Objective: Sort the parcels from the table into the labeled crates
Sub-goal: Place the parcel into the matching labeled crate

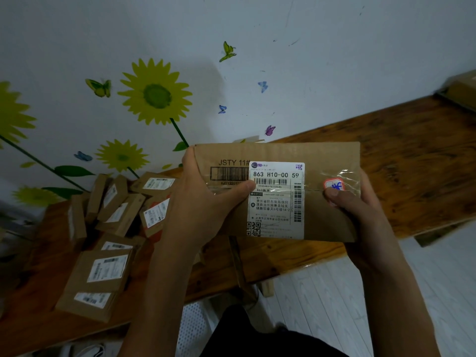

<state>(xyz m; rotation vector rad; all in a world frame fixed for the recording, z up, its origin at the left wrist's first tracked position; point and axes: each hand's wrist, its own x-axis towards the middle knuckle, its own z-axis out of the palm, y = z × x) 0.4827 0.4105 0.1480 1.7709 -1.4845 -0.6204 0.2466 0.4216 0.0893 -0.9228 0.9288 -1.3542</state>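
Reading the label before sorting

Left hand (pixel 203 199) and right hand (pixel 353 202) clamp the flat brown cardboard parcel (pixel 332 222) by its ends, thumbs flanking the white shipping label (pixel 277 199), probably to keep it readable.

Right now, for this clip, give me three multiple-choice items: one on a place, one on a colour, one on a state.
1. Where is the pile of parcels?
A. left end of the table
B. on the floor
C. in a crate

2. What colour are the wall's big flowers?
A. red
B. yellow
C. white

3. How is the held parcel held?
A. left hand only
B. lying free
C. both hands

Key: 1 A, it lies on the wooden table. 2 B, yellow petals. 3 C, left hand and right hand grip its ends.
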